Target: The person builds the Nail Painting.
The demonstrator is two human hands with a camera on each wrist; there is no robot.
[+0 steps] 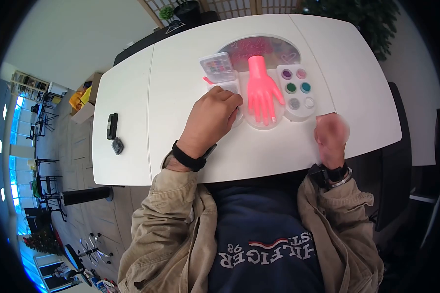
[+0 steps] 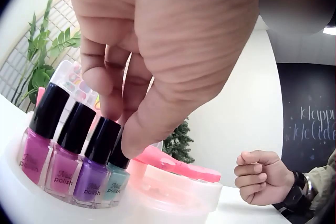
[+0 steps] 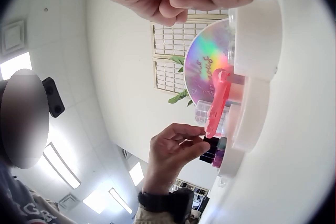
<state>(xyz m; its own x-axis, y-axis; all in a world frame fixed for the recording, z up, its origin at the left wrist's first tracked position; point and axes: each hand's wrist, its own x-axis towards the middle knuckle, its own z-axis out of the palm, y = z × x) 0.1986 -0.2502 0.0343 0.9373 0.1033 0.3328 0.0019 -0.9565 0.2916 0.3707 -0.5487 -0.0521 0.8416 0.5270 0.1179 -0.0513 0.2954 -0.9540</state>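
Note:
Four-like row aside, several nail polish bottles with black caps stand in a white holder [image 2: 31, 203]: pink, purple and teal. My left hand [image 1: 211, 113] reaches down over them, its thumb and fingers pinching the black cap of the teal nail polish bottle [image 2: 116, 182]. The bottle still stands in the row beside the purple nail polish bottle [image 2: 93, 182]. To the right of this hand, a pink model hand [image 1: 263, 93] lies palm-down on a round clear base. My right hand [image 1: 331, 132] hovers near the table's right side, fingers curled into a fist, with nothing visible in it.
A white tray of glitter pots [image 1: 296, 108] sits right of the model hand. Behind stands a shiny half-round mirror-like panel [image 1: 234, 52]. An open clear case [image 1: 217, 67] is at the back left. Two small black items, including a black case [image 1: 112, 127], lie far left.

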